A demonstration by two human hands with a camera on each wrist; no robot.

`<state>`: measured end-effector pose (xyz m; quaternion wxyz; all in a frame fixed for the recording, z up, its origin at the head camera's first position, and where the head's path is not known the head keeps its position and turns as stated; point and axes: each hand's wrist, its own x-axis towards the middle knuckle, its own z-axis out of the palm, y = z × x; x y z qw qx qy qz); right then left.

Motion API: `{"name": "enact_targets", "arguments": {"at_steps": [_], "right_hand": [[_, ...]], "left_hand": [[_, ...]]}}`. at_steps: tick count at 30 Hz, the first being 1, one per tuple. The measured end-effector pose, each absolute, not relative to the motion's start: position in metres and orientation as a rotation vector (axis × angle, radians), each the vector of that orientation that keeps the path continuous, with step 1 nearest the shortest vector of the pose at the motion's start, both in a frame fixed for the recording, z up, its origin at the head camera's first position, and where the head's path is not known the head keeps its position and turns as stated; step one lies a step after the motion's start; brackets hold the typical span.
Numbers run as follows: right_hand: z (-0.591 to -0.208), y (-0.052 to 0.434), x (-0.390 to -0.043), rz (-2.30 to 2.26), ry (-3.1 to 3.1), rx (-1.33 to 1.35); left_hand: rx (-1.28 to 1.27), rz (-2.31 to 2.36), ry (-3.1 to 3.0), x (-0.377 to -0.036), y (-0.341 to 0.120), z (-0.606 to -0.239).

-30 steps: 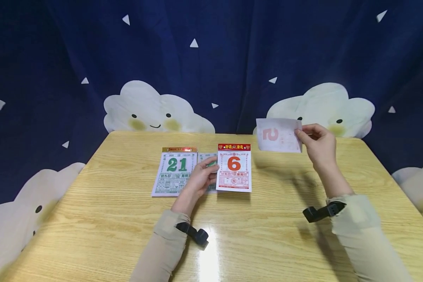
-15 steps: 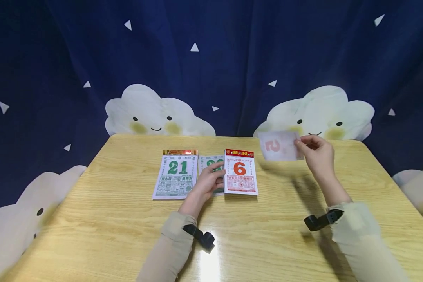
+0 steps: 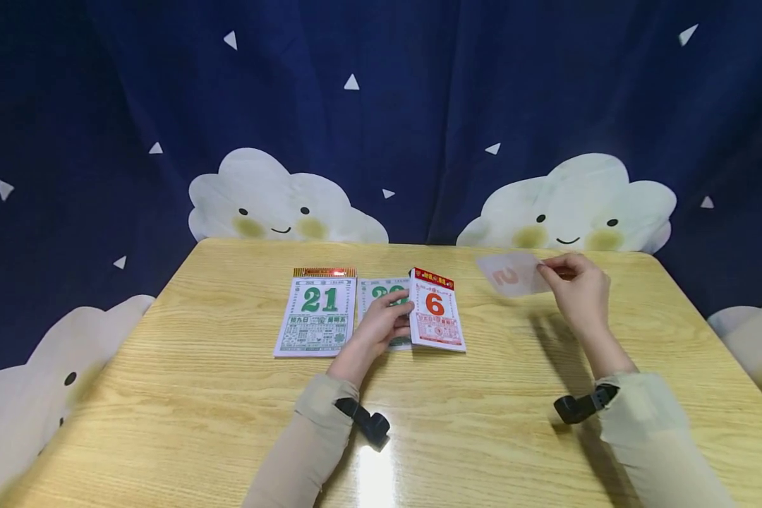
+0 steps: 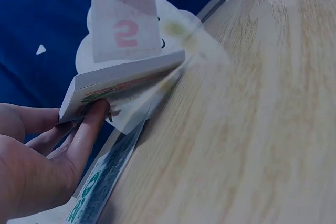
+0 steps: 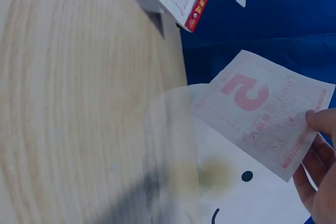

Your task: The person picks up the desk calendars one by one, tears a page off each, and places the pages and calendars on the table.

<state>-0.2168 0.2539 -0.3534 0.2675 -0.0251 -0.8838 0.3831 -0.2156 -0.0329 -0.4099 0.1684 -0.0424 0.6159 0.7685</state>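
Note:
My left hand grips the left edge of a small tear-off calendar with a red top band and a red 6. The left wrist view shows the thick pad tilted above the table, with fingers under it. My right hand pinches one end of a thin loose calendar page, and a pale red 5 shows through it. In the right wrist view the page hangs flat from the thumb and fingers, apart from the pad.
Another tear-off calendar with a green 21 lies at the left on the wooden table. Beside it lies a page with a green number, partly hidden by my left hand. A dark blue curtain with clouds hangs behind the table.
The red calendar has moved slightly right in my left hand and turned at an angle. My right hand has lowered the loose page and tilted it.

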Motion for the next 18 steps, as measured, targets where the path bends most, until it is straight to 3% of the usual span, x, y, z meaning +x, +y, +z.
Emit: {"name": "enact_targets", "arguments": {"at_steps": [18], "right_hand": [[-0.384,0.25,-0.208,0.694,-2.55,0.236]], "left_hand": [[-0.085,2.045,1.83,-0.22,-0.024,-0.412]]}}
